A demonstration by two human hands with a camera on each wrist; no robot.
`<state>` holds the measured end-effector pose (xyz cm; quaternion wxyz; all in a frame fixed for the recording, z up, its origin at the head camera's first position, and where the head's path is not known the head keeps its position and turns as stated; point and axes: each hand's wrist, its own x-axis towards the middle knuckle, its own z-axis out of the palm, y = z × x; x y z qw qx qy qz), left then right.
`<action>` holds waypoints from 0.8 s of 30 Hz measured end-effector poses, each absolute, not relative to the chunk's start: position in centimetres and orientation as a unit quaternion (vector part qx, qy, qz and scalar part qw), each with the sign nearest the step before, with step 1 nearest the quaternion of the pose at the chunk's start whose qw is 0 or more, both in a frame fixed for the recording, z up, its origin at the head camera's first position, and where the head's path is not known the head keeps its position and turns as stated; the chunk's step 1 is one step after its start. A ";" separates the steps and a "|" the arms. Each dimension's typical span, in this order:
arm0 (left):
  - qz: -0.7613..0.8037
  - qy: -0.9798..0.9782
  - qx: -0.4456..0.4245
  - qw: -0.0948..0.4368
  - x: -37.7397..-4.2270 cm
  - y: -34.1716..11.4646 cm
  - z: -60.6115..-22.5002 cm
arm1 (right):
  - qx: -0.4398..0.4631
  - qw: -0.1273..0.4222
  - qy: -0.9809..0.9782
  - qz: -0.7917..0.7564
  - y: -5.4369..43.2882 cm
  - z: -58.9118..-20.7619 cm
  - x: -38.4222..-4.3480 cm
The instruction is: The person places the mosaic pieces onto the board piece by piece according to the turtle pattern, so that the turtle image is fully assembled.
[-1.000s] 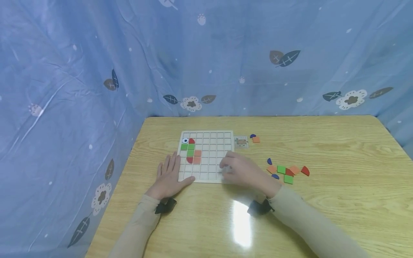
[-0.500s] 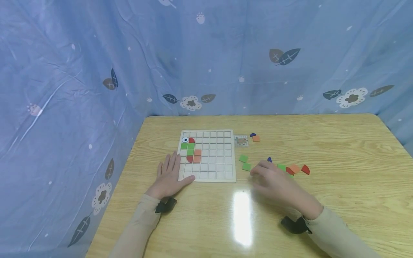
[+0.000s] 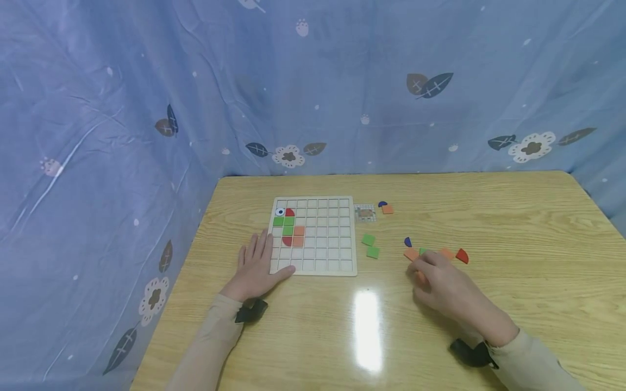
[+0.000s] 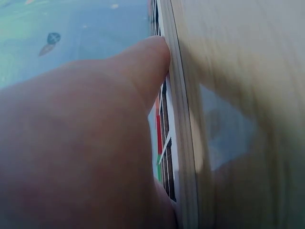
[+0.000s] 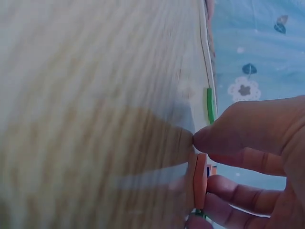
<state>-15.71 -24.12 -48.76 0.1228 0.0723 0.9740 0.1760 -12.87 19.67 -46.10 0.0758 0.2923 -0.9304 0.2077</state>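
Observation:
A pale gridded board [image 3: 330,252] lies on the table, bearing a round eye piece [image 3: 280,212], red quarter-round pieces [image 3: 290,212], and green and orange square tiles [image 3: 298,240] at its left. My left hand [image 3: 254,274] rests on the board's lower left corner, fingers straight, thumb along the front edge. To the right, my right hand [image 3: 442,285] reaches down over the loose pieces. An orange tile [image 5: 200,181] stands by its fingertips in the right wrist view; the thumb is apart from that tile. Some pieces are hidden under this hand.
Two green tiles [image 3: 373,252] lie right of the board. A small picture card [image 3: 365,213] touches its right edge, near an orange tile [image 3: 387,209] and a blue half-round piece [image 3: 382,204]. A red quarter piece [image 3: 462,256] lies beyond the right hand.
My right hand has moved right from the board to the loose pieces. Two green tiles now show on the table beside the board. The left hand has stayed put.

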 end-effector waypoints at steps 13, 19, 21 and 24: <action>0.185 0.973 0.075 0.116 -15.7 -24.1 -48.6 | 0.292 0.048 -0.924 0.243 20.3 -46.5 -14.4; 0.183 0.973 0.076 0.122 -15.6 -23.9 -48.3 | 0.290 0.044 -0.924 0.247 20.4 -46.7 -15.2; 0.182 0.973 0.074 0.125 -15.5 -23.9 -48.2 | 0.291 0.044 -0.922 0.253 20.3 -46.8 -15.3; 0.187 0.972 0.072 0.123 -15.5 -23.9 -48.4 | 0.288 0.036 -0.920 0.262 20.2 -46.7 -15.6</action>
